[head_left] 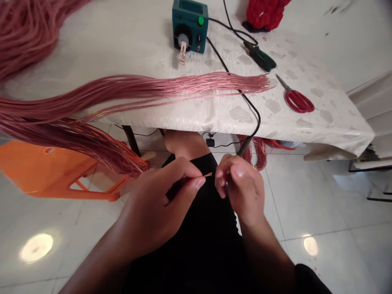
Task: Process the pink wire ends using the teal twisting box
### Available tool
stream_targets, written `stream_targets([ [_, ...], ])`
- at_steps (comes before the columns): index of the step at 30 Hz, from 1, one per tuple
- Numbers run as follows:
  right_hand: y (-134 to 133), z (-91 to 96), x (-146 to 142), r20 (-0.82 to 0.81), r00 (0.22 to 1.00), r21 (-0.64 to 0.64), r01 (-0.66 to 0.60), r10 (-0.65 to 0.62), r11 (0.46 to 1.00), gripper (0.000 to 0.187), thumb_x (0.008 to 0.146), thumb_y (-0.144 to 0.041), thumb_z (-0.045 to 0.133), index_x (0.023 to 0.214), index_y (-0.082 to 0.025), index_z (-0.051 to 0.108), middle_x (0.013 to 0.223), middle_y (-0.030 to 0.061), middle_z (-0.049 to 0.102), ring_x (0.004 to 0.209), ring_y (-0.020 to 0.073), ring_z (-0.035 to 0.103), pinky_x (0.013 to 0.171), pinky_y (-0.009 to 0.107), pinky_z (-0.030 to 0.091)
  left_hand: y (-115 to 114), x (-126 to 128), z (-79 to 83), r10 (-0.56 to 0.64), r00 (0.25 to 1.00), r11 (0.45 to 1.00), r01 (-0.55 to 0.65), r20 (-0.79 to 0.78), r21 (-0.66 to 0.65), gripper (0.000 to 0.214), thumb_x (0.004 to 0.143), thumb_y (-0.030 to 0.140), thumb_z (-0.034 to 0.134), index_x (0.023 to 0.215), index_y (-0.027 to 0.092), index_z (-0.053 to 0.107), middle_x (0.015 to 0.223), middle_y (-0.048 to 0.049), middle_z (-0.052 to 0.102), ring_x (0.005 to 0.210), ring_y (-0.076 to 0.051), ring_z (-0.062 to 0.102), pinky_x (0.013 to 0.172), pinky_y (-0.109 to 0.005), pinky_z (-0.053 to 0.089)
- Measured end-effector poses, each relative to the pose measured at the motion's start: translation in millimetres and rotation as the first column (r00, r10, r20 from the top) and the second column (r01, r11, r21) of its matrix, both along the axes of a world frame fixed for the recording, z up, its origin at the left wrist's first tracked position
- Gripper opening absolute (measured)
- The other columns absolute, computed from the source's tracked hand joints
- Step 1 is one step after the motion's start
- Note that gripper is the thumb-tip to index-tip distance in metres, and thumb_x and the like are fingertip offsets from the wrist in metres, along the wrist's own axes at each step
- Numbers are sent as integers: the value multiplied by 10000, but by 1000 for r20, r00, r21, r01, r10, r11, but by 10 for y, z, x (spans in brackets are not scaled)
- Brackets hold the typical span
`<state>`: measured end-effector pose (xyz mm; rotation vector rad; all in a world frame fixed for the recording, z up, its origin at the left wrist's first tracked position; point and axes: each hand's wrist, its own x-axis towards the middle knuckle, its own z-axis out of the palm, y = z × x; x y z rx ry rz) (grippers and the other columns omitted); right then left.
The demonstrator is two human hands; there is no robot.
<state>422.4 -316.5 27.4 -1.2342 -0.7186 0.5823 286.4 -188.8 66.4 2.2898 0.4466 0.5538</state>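
Note:
My left hand [165, 200] is closed in a pinch on a thin pink wire, whose bare copper end [208, 174] sticks out to the right of the thumb. My right hand [240, 183] is curled shut right beside that tip, fingers almost touching it; what it holds is hidden. Both hands hover over my lap in black clothing [199, 237], below the table's front edge. A long bundle of pink wires [159, 87] lies across the white table [321, 114] and droops off the left side.
A teal box with a green button [190, 24] stands at the back, a black cable [245, 100] running from it over the edge. Green-handled pliers [261, 58], red scissors [296, 99] and a red coil [265, 12] lie right. An orange stool [45, 171] stands left.

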Motion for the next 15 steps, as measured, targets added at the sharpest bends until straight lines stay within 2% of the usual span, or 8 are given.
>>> stream_targets([
  [4, -17, 57, -25, 132, 989, -88, -60, 72, 994, 332, 1038, -397, 505, 865, -176, 682, 718, -9, 546, 591, 97, 501, 555, 282, 391, -10, -3, -33, 17, 1000, 999, -17, -22, 38, 99, 941, 209, 581, 857, 255, 609, 640, 103, 648, 504, -66, 562, 506, -235, 393],
  [8, 6, 91, -50, 200, 968, -144, -128, 155, 981, 338, 1032, -367, 522, 762, -177, 595, 704, -17, 540, 631, 93, 494, 599, 275, 390, -23, -10, -75, -38, 999, 999, 38, -31, 12, 100, 937, 174, 588, 880, 256, 600, 679, 110, 662, 549, -59, 594, 540, -222, 409],
  [13, 26, 77, -83, 285, 951, -105, -89, 116, 990, 351, 1025, -252, 537, 684, -173, 534, 637, -40, 506, 568, 65, 447, 551, 244, 360, -22, 6, -86, -81, 996, 996, 80, -36, -33, 114, 944, 165, 581, 876, 256, 591, 681, 119, 646, 563, -51, 579, 544, -213, 400],
  [15, 23, 57, -106, 256, 963, -69, -70, 85, 995, 362, 1022, -237, 542, 666, -169, 539, 626, -43, 506, 539, 54, 441, 528, 235, 349, -17, 6, -89, -117, 993, 992, 115, -33, -60, 130, 945, 143, 573, 897, 262, 596, 720, 118, 663, 603, -50, 597, 571, -202, 416],
])
